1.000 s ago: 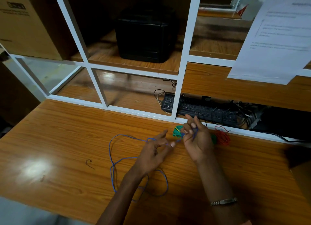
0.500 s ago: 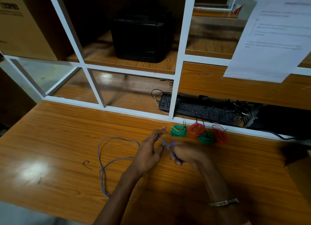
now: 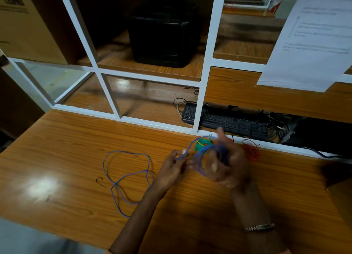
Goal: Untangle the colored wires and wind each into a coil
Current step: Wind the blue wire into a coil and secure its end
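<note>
Your right hand point(image 3: 226, 164) holds turns of the blue wire point(image 3: 129, 177) looped around its blurred fingers, while your left hand point(image 3: 172, 167) pinches the strand feeding in. The slack lies in crossed loops on the bench point(image 3: 57, 158) to the left; pull too fast and those crossings could cinch into a knot, or the turns could slip off your fingers. Finished green coil point(image 3: 202, 143) and red coil point(image 3: 251, 152) sit just beyond at the far edge, below a white-framed shelf point(image 3: 207, 63) holding a keyboard point(image 3: 224, 118).
</note>
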